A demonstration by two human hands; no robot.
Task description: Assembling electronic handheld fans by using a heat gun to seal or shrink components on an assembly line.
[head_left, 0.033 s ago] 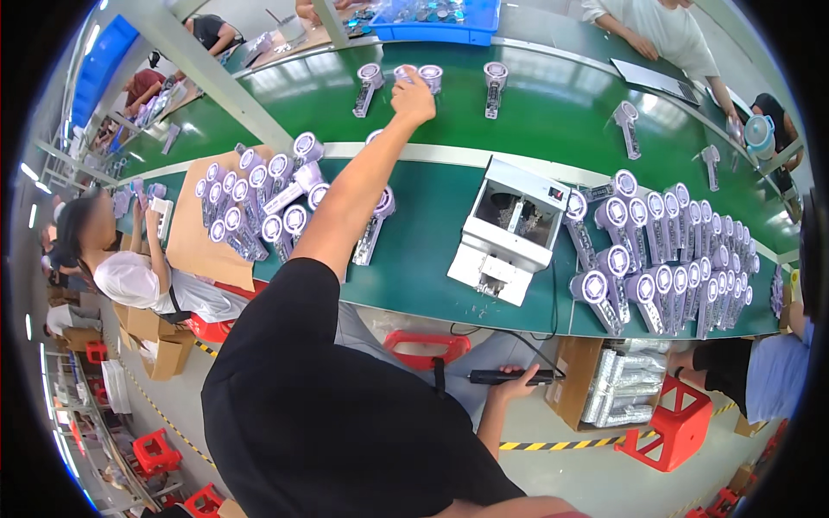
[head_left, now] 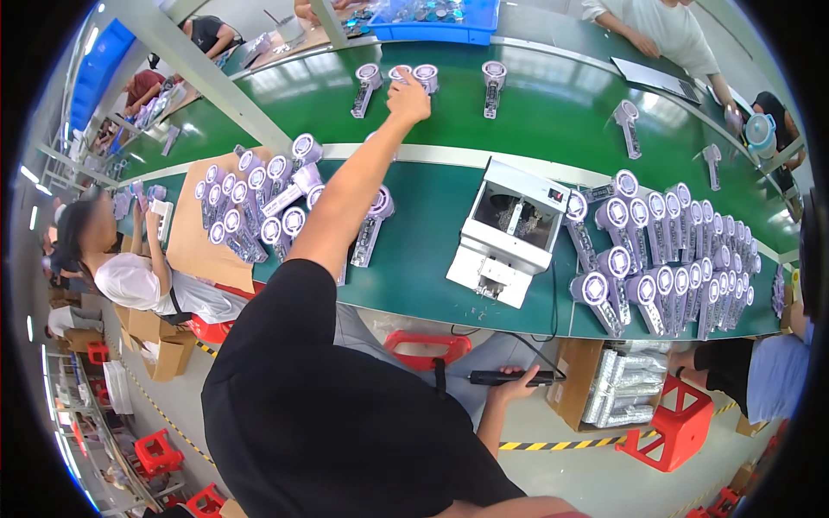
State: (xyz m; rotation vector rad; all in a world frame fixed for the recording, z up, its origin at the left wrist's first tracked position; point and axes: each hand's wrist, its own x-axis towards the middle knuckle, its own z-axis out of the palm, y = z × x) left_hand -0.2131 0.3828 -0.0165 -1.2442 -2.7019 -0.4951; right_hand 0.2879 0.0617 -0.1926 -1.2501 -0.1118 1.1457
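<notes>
My left hand [head_left: 408, 104] is stretched far forward over the green conveyor belt. Its fingers are curled at a lilac handheld fan [head_left: 399, 72] with a round head, whose handle is hidden behind the hand. Close against it stands the head of a second lilac fan [head_left: 425, 72]; one fingertip overlaps its edge. My right hand [head_left: 516, 385] is low by my lap, wrapped around a black electric screwdriver [head_left: 496, 377] with a cable.
A white screw-feeder machine [head_left: 509, 229] stands on the green workbench [head_left: 414, 281]. Lilac fans crowd the bench on both sides. More fans lie along the belt [head_left: 553, 112]. A blue bin [head_left: 440, 31] is beyond it. A carton [head_left: 572, 380] and red stool [head_left: 673, 432] are below right.
My left hand has shifted slightly left, its fingers lower over the fans. The fans around it appear slightly further left. My right hand and the screwdriver look unchanged.
</notes>
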